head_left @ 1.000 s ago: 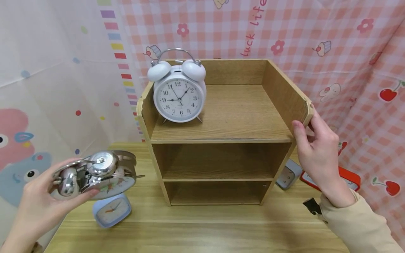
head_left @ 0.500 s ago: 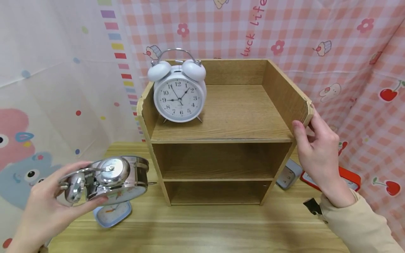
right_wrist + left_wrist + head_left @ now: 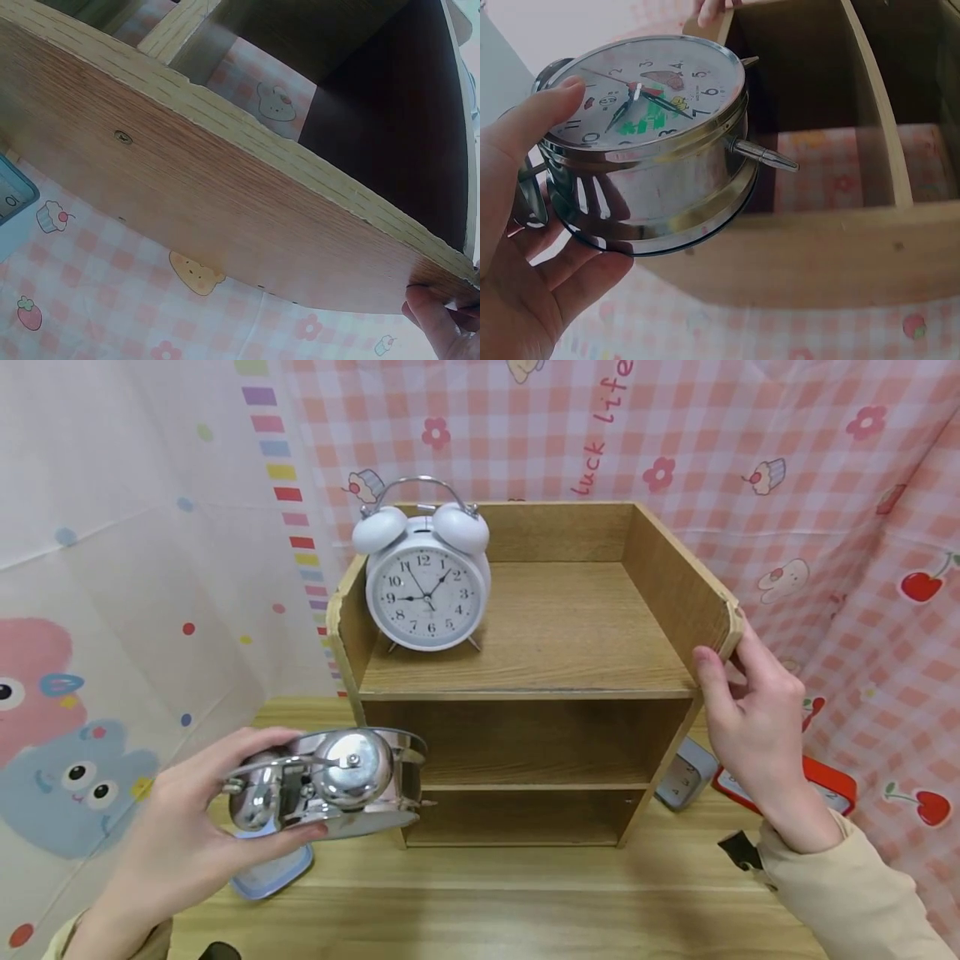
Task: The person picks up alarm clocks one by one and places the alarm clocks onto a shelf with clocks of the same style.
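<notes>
My left hand (image 3: pixel 195 818) grips a silver twin-bell alarm clock (image 3: pixel 352 772) by its bell end, thumb on the face. The clock lies sideways with its bells toward the head camera, in front of the shelf's left side. In the left wrist view the clock's dial (image 3: pixel 645 97) and metal feet (image 3: pixel 765 155) show. My right hand (image 3: pixel 757 718) holds the front upper corner of the wooden shelf (image 3: pixel 525 695), thumb inside the side panel and fingers outside. On the shelf's top board, at the left, a white twin-bell alarm clock (image 3: pixel 427 593) stands upright.
A light blue clock (image 3: pixel 273 872) sits on the wooden table (image 3: pixel 480 902), partly behind my left hand. Right of the shelf are a grey clock (image 3: pixel 686 774) and a red clock (image 3: pixel 832 785), the latter partly covered by my right wrist. Patterned curtains (image 3: pixel 525 435) hang behind.
My left hand has carried the silver alarm clock rightward to the shelf's front left, and its face has turned further downward. The right hand stays on the shelf corner.
</notes>
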### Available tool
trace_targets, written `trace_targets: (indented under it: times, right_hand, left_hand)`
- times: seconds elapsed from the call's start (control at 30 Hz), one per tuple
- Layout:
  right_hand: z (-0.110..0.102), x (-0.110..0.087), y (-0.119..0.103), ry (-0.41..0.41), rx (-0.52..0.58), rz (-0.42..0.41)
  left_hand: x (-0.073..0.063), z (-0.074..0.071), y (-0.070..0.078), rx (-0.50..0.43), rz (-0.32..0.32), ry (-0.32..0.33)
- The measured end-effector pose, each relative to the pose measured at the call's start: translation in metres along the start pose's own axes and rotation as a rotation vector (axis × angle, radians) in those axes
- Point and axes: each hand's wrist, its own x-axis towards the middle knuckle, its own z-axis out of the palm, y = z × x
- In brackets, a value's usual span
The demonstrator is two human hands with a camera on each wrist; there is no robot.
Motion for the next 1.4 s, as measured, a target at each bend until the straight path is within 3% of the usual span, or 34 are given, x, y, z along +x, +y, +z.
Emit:
trace_targets:
  times: [0.17, 0.5, 0.7, 0.9, 1.2, 1.4]
  right_hand:
    - [0.000, 0.000, 0.000, 0.000, 0.000, 0.002]
    - [0.000, -0.001, 0.002, -0.019, -0.008, -0.012]
    - [0.000, -0.001, 0.001, -0.012, -0.009, -0.011]
    - [0.001, -0.001, 0.000, 0.002, 0.005, -0.017]
    - [0.000, -0.002, -0.001, -0.007, 0.003, -0.016]
    - [0.000, -0.002, 0.000, -0.003, -0.012, -0.016]
  left_hand:
    - [0.018, 0.013, 0.011, 0.030, 0.052, -0.045]
    - [0.045, 0.040, 0.028, -0.026, 0.063, -0.086]
    - [0.062, 0.048, 0.036, -0.053, 0.064, -0.117]
    - [0.081, 0.054, 0.045, -0.059, 0.119, -0.114]
    - [0.116, 0.066, 0.064, -0.093, 0.121, -0.140]
    - [0.142, 0.075, 0.073, -0.110, 0.185, -0.131]
